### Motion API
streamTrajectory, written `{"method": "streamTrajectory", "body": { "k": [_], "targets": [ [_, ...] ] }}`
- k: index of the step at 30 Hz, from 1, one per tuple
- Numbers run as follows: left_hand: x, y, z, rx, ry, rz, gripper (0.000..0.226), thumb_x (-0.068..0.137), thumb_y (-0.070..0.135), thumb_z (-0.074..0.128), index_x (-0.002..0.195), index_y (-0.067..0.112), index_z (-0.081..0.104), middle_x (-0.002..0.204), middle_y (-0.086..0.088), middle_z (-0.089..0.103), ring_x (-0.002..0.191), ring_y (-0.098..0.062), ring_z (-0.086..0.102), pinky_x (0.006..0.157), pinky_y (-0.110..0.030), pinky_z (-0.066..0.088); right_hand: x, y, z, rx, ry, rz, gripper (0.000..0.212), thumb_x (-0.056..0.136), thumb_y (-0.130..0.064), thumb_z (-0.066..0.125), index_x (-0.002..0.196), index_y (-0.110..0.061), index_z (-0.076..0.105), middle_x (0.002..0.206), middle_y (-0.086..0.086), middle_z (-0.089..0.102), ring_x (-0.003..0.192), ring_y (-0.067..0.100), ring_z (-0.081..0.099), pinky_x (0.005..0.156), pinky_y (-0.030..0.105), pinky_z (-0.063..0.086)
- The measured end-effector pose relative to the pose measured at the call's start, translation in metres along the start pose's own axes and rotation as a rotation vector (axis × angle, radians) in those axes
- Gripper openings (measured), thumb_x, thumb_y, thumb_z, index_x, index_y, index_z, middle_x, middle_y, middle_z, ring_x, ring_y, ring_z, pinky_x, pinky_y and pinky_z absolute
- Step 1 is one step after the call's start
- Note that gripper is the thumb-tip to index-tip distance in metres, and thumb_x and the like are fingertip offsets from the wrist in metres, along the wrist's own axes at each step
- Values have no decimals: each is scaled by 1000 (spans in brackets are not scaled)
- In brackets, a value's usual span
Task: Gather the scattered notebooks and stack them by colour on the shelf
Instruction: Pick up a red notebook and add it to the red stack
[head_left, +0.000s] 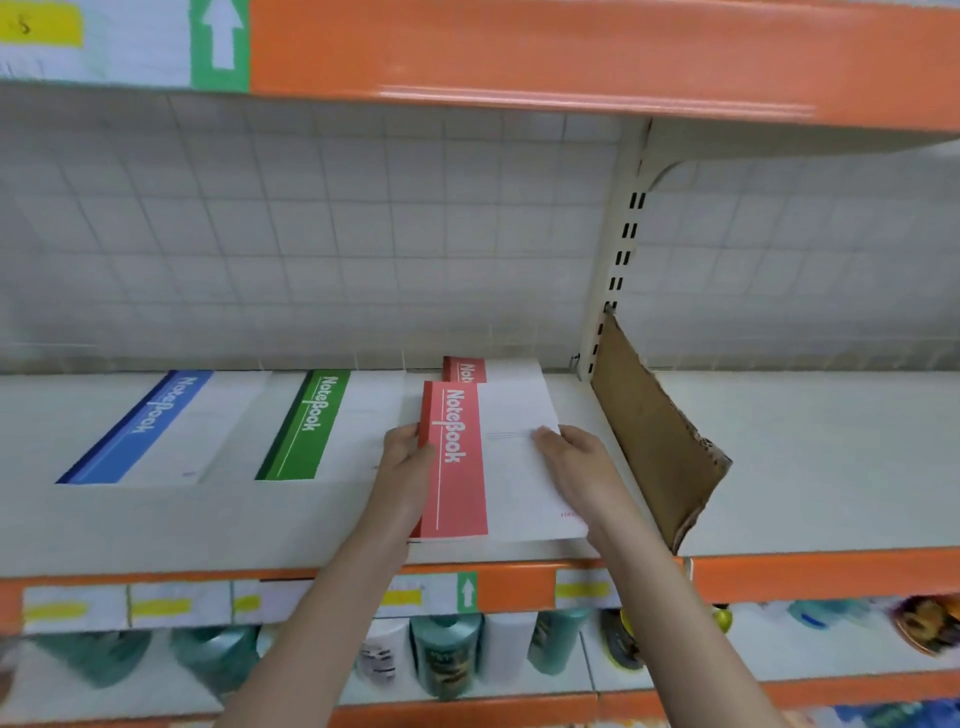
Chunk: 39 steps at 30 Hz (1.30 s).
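Sorting looks nearly done. The left hand (402, 457) curls its fingers round the spine edge of the red notebook (457, 462); the right hand (576, 467) rests flat fingers on its white cover. Beyond the fingers, another red notebook (465, 370) lies underneath. Left of them, the green notebook (306, 426) and blue notebook (140, 431) lie on the shelf (156, 525). Squaring this red pile remains.
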<state>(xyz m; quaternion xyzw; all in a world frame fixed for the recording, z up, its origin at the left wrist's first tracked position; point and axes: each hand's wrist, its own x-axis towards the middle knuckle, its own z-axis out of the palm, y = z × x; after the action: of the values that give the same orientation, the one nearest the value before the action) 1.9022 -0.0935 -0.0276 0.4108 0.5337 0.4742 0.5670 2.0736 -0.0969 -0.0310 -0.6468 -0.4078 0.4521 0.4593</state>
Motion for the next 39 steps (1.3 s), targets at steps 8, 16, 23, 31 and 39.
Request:
{"method": "streamTrajectory", "body": {
  "k": [8,16,23,31,39],
  "targets": [
    [35,10,12,112,54,74,12,98,24,47,110,25,47,90,-1,66,64,-12,68,47,-21,48,35,-6,-4,-24,119,-177,30,89,0,36,91,6,66,88,30,61,70,26,53,61,27,43],
    [81,11,25,372,135,211,31,100,12,31,83,16,56,92,-14,66,68,-18,63,48,-18,45,78,-14,-2,-20,157,-130,30,86,4,37,90,5,67,74,4,55,69,18,48,65,29,35],
    [111,2,27,575,141,247,36,101,16,28,69,16,45,101,-21,55,63,-20,60,46,-14,39,101,-10,2,-139,165,-125,30,86,2,35,89,6,65,72,3,45,69,19,39,55,28,36],
    [116,-6,28,640,160,268,33,99,13,30,78,25,52,95,-1,39,71,3,46,44,-6,38,105,-11,3,-263,170,-125,30,81,6,35,88,9,64,68,6,38,65,16,31,50,22,31],
    [115,-1,32,610,137,218,31,96,14,32,88,5,61,102,-18,56,72,-37,64,68,-44,56,110,-10,3,-246,142,-74,23,79,7,30,79,13,53,73,8,33,70,21,28,59,28,28]
  ]
}}
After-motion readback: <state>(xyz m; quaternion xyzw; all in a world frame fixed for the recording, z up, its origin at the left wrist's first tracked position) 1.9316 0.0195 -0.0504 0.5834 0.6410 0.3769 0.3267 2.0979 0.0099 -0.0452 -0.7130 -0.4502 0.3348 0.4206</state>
